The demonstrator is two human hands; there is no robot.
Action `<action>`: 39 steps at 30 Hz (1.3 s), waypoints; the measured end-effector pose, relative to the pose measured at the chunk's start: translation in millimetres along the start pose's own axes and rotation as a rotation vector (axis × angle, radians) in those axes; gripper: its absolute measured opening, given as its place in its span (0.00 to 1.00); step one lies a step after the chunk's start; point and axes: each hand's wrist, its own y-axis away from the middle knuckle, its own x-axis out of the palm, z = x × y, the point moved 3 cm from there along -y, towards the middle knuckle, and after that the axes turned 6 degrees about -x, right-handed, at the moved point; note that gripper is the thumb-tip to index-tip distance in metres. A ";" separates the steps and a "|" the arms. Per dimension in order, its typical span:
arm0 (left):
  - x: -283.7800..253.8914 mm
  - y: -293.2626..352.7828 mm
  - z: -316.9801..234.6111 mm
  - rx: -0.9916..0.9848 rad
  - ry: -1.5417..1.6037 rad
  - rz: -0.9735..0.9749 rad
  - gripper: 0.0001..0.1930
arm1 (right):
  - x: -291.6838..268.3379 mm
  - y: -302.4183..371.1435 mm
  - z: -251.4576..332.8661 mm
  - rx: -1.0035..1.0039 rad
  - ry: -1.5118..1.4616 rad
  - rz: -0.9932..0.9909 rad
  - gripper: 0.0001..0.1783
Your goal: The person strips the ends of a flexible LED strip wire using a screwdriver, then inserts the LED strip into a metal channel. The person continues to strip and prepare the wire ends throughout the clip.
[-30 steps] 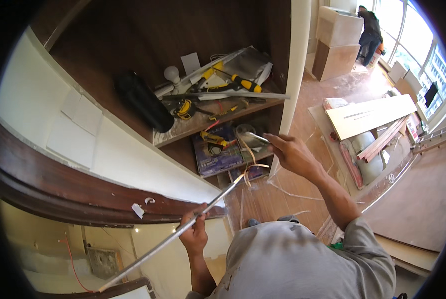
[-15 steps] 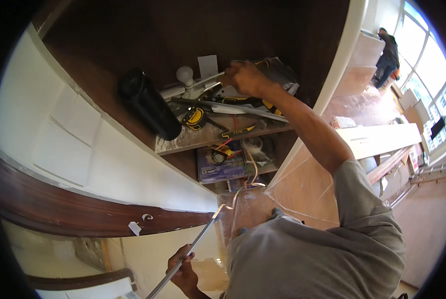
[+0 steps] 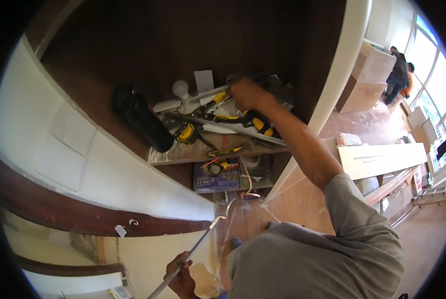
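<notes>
Your right hand [image 3: 245,93] reaches among the tools on the shelf [image 3: 183,155], at twelve o'clock; whether its fingers have closed on anything is hidden. Your left hand [image 3: 181,279], at six o'clock, is clamped round a thin metal rod [image 3: 199,244]. Pick slowly between the yellow-handled pliers [image 3: 255,121]; the rod's lower end is cut off.

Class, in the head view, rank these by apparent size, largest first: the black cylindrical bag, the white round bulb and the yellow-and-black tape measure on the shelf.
1. Black cylindrical bag, clearly largest.
2. Yellow-and-black tape measure and white round bulb: they look alike, so no ranking between them.
</notes>
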 end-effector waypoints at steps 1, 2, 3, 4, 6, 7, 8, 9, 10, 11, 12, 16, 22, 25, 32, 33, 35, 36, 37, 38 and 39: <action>-1.7 5.4 4.4 0.026 0.002 -0.003 0.14 | 4.1 -6.4 2.9 0.006 0.001 0.004 0.11; 1.0 5.0 6.7 0.054 0.005 -0.003 0.14 | 4.5 -15.2 6.0 0.014 0.003 0.006 0.12; 6.9 5.2 2.2 0.075 0.007 0.009 0.14 | 1.2 -23.8 17.9 0.059 -0.020 0.021 0.12; 10.0 8.8 -6.9 0.071 -0.069 -0.021 0.10 | -1.2 -28.6 30.8 0.109 -0.044 0.037 0.12; 10.2 11.1 -20.2 0.092 -0.145 -0.034 0.07 | -8.0 -31.3 44.6 0.080 -0.092 0.018 0.12; 8.8 11.9 -22.7 0.059 -0.180 0.013 0.11 | -4.8 -33.4 49.1 0.093 -0.091 0.003 0.12; 8.5 11.9 -24.1 0.028 -0.214 0.059 0.15 | 2.1 -36.5 49.7 0.081 0.015 -0.021 0.12; 8.2 13.7 -25.6 0.046 -0.215 0.067 0.15 | 8.6 -37.8 48.3 0.067 0.121 -0.042 0.12; 6.1 18.0 -25.7 0.066 -0.181 0.044 0.15 | 15.2 -41.7 50.1 0.065 0.120 -0.053 0.12; 2.2 20.9 -24.6 0.089 -0.146 0.027 0.16 | 18.5 -43.3 50.2 0.051 0.149 -0.039 0.12; -6.6 23.0 -12.4 0.187 -0.182 0.029 0.16 | 22.1 -45.4 50.0 0.034 0.176 -0.021 0.12; -9.3 35.6 -16.4 0.027 -0.150 -0.029 0.16 | 31.7 -51.7 50.8 -0.050 0.208 -0.091 0.11; -23.8 31.5 -8.8 0.085 -0.145 -0.043 0.11 | -5.2 -52.3 48.8 -0.205 0.321 -0.483 0.16; -22.6 31.0 -17.2 0.024 -0.106 -0.029 0.11 | -24.1 -44.5 56.3 -0.265 0.327 -0.579 0.15; -25.4 36.4 -19.9 0.010 -0.087 0.009 0.11 | -4.5 -19.5 44.6 -0.108 0.282 -0.282 0.17; -26.4 37.3 -19.3 -0.004 -0.094 0.008 0.11 | -1.6 -15.7 39.8 -0.099 0.274 -0.318 0.16; -31.5 39.9 -16.3 -0.032 -0.107 -0.001 0.11 | -2.8 -7.3 50.0 -0.182 0.257 -0.417 0.16; -33.4 39.2 -14.5 -0.049 -0.130 0.019 0.11 | -4.7 -3.3 55.8 -0.263 0.242 -0.524 0.16; -29.5 32.9 -13.6 -0.049 -0.133 0.074 0.11 | -20.3 6.9 49.3 -0.241 0.274 -0.511 0.16; -28.7 30.9 -12.7 -0.058 -0.133 0.088 0.11 | -28.8 11.0 57.5 -0.313 0.320 -0.626 0.16; -26.3 26.7 -13.1 -0.030 -0.124 0.087 0.11 | -38.6 17.9 64.3 -0.384 0.368 -0.740 0.17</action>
